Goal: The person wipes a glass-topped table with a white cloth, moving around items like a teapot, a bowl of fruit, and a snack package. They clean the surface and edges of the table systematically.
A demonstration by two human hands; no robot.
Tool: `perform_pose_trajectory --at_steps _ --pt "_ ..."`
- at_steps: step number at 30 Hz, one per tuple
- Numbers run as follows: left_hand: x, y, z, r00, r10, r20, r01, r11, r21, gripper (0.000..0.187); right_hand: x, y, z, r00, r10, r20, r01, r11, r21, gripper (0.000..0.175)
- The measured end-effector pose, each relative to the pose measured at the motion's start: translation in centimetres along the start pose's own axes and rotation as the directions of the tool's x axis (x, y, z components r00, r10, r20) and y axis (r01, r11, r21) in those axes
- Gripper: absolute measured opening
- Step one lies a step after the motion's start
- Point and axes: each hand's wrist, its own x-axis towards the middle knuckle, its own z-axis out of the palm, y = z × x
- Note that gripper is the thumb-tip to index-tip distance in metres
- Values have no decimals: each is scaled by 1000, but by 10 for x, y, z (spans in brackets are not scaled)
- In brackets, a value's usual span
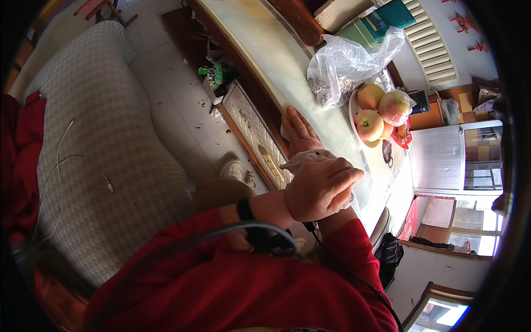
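My left hand (319,189), with a black band at its wrist, is closed around a crumpled pale greyish cloth (311,158). It lies across my right wrist and forearm, and part of the cloth sticks out beyond both sides of the fist. My right hand (300,130) reaches past it, fingers extended, at the near edge of the marble-patterned table (290,81). No object shows in the right hand, though its palm is hidden.
A plate (352,108) of apples (369,125) and a filled clear plastic bag (344,62) stand on the table. Below its edge is a shelf with a quilted surface (249,120). A covered sofa (103,137) with a white cable (60,178) is at left. Debris dots the tiled floor (182,99).
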Motion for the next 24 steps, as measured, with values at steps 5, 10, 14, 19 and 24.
perform_pose_trajectory --at_steps 5,10,14,19,24 --pt "4 -1 -15 998 20 -66 -19 1000 8 31 49 0 43 917 398 -10 -225 538 812 49" --pt "6 -9 -24 996 52 -74 -44 994 96 27 85 12 52 982 -9 -189 10 1000 3 51" --pt "11 -22 -26 992 12 -124 4 992 126 21 75 18 51 985 -57 -164 72 993 89 53" --pt "10 -23 -27 996 20 -92 -7 990 140 19 24 26 37 981 -190 -49 189 982 -22 54" --pt "5 -16 -26 994 -57 -89 68 990 120 17 -37 4 13 996 84 -14 -66 864 500 53"
